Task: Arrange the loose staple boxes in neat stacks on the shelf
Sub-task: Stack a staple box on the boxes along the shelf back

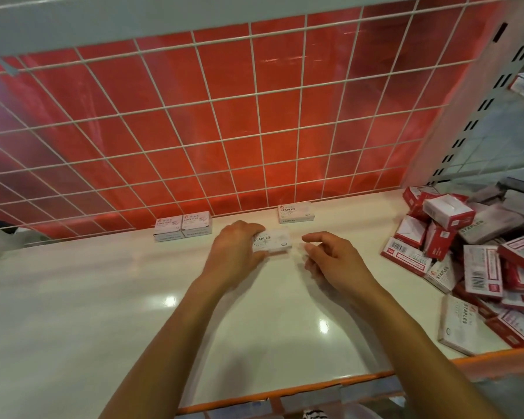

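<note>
My left hand (235, 251) grips one white staples box (275, 242) at the middle of the white shelf (103, 297), my right hand (330, 257) relaxed and holding nothing just beside it, while the shelf also bears a second staples box (295, 212) at the back, two paper-clip boxes (182, 226) side by side, and a jumbled heap of boxes (472, 258) too tangled to count.

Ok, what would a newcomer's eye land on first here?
The wire-gridded red back panel dominates the upper view. At the right end of the shelf lies a jumbled pile of red and white staple boxes. Mid-shelf, the left hand grips a white staples box, the right hand open beside it.
</note>
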The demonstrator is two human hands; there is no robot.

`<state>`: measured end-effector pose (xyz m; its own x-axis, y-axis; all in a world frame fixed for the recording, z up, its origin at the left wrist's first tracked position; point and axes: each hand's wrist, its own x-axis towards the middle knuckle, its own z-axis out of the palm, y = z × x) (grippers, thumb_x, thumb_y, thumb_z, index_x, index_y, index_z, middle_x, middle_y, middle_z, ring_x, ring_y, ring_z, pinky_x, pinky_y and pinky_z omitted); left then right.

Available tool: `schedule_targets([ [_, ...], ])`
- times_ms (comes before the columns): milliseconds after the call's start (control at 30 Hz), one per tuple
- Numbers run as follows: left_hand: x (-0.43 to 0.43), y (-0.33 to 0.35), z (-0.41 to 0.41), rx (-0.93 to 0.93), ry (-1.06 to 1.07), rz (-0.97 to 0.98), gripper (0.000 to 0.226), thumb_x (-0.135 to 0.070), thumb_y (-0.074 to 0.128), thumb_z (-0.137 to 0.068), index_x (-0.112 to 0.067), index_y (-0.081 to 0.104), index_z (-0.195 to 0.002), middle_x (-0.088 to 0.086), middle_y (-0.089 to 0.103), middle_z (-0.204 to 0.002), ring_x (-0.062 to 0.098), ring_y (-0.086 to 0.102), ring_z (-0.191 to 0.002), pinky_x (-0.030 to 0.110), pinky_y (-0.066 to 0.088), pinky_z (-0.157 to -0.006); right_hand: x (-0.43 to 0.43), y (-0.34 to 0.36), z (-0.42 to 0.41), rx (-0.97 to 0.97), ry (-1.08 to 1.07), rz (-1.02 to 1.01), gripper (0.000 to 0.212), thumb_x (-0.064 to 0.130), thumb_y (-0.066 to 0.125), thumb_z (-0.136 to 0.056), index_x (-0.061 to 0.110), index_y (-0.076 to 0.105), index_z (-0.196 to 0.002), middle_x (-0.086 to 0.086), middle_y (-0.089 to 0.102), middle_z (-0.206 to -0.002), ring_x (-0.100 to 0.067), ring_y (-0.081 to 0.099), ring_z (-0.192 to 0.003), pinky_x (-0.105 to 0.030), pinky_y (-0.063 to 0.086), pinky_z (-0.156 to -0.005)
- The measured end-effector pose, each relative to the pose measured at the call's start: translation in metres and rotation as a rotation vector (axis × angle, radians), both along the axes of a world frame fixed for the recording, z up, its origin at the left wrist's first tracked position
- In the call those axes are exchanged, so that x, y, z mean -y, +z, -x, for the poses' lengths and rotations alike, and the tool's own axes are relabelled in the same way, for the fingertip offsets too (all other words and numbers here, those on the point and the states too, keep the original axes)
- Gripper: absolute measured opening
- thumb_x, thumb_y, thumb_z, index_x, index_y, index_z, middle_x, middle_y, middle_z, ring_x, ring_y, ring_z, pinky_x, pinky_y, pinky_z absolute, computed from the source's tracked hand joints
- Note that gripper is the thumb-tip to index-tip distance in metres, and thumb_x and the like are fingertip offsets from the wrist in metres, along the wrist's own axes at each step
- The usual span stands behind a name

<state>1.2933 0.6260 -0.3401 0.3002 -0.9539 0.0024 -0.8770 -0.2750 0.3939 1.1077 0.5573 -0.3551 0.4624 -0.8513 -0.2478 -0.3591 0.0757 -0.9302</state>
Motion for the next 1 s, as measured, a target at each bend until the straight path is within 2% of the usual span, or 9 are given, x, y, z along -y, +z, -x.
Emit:
schedule_targets([
  [133, 0.016, -0.01, -0.016, 0.034, 0.059, -0.002, 0.047, -0.03, 0.069, -0.084, -0.016, 0.058, -0.128, 0.005, 0.061, -0.123, 0.022, 0.053, -0.111, 0.031, 0.039, -0.094, 0.011, 0.003, 0.0, -0.021, -0.064, 0.067, 0.017, 0.019, 0.052, -0.096, 0.021, 0.065, -0.108, 0.001, 0.067, -0.08, -0.013, 0.064, -0.073, -0.031, 0.055, -0.073],
  [267, 0.03, -0.013, -0.023, 0.006, 0.068, -0.045, 0.038, -0.027, 0.067, -0.085, -0.018, 0.063, -0.122, 0.006, 0.063, -0.115, 0.022, 0.057, -0.102, 0.034, 0.047, -0.089, 0.036, 0.0, -0.009, -0.194, -0.057, 0.33, 0.026, 0.014, 0.055, -0.094, 0.017, 0.063, -0.118, 0.0, 0.064, -0.105, -0.013, 0.059, -0.087, -0.027, 0.052, -0.082],
  [367, 0.037, -0.014, -0.027, 0.024, 0.052, -0.048, 0.032, -0.026, 0.065, -0.087, -0.02, 0.064, -0.118, 0.005, 0.061, -0.11, 0.022, 0.056, -0.101, 0.029, 0.044, -0.083, 0.058, -0.007, -0.018, -0.304, -0.002, 0.453, 0.029, 0.013, 0.057, -0.09, 0.014, 0.063, -0.119, -0.005, 0.062, -0.114, -0.018, 0.058, -0.096, -0.027, 0.048, -0.082],
  [433, 0.042, -0.015, -0.028, 0.048, 0.048, -0.054, 0.03, -0.027, 0.063, -0.088, -0.021, 0.063, -0.118, 0.005, 0.059, -0.109, 0.023, 0.055, -0.103, 0.028, 0.041, -0.083, 0.069, -0.012, -0.024, -0.353, 0.059, 0.522, 0.029, 0.013, 0.056, -0.086, 0.018, 0.066, -0.113, -0.004, 0.062, -0.111, -0.019, 0.057, -0.097, -0.03, 0.049, -0.08],
  [533, 0.048, -0.015, -0.03, 0.085, 0.045, -0.084, 0.032, -0.029, 0.061, -0.09, -0.021, 0.06, -0.121, 0.005, 0.057, -0.112, 0.023, 0.049, -0.107, 0.028, 0.038, -0.085, 0.08, -0.013, -0.031, -0.414, 0.121, 0.572, 0.024, 0.01, 0.057, -0.083, 0.017, 0.064, -0.104, -0.003, 0.057, -0.104, -0.02, 0.054, -0.097, -0.026, 0.045, -0.076],
  [600, 0.052, -0.015, -0.032, 0.111, 0.044, -0.093, 0.031, -0.03, 0.061, -0.09, -0.021, 0.059, -0.119, 0.005, 0.056, -0.112, 0.023, 0.045, -0.108, 0.03, 0.037, -0.084, 0.085, -0.011, -0.037, -0.476, 0.162, 0.577, 0.023, 0.009, 0.059, -0.083, 0.016, 0.061, -0.105, -0.004, 0.053, -0.103, -0.021, 0.052, -0.098, -0.025, 0.041, -0.075],
  [700, 0.058, -0.015, -0.033, 0.125, 0.041, -0.111, 0.032, -0.032, 0.062, -0.088, -0.024, 0.059, -0.118, 0.003, 0.055, -0.111, 0.023, 0.044, -0.11, 0.029, 0.037, -0.083, 0.094, -0.011, -0.045, -0.529, 0.219, 0.584, 0.028, 0.011, 0.063, -0.082, 0.015, 0.06, -0.109, -0.006, 0.056, -0.109, -0.024, 0.052, -0.104, -0.026, 0.042, -0.08],
  [900, 0.074, -0.014, -0.03, 0.07, -0.089, -0.105, 0.036, -0.037, 0.071, -0.08, -0.025, 0.065, -0.114, 0.001, 0.062, -0.107, 0.019, 0.054, -0.098, 0.023, 0.031, -0.072, 0.095, -0.01, -0.052, -0.513, 0.279, 0.585, 0.034, 0.016, 0.069, -0.082, 0.022, 0.064, -0.115, -0.004, 0.064, -0.116, -0.026, 0.056, -0.11, -0.036, 0.051, -0.09],
  [1000, 0.082, -0.011, -0.028, 0.029, -0.139, -0.119, 0.037, -0.035, 0.072, -0.08, -0.026, 0.066, -0.116, 0.0, 0.066, -0.108, 0.016, 0.057, -0.092, 0.024, 0.038, -0.067, 0.096, -0.007, -0.051, -0.507, 0.296, 0.577, 0.034, 0.016, 0.069, -0.082, 0.02, 0.064, -0.116, -0.005, 0.064, -0.118, -0.025, 0.058, -0.11, -0.035, 0.051, -0.09],
])
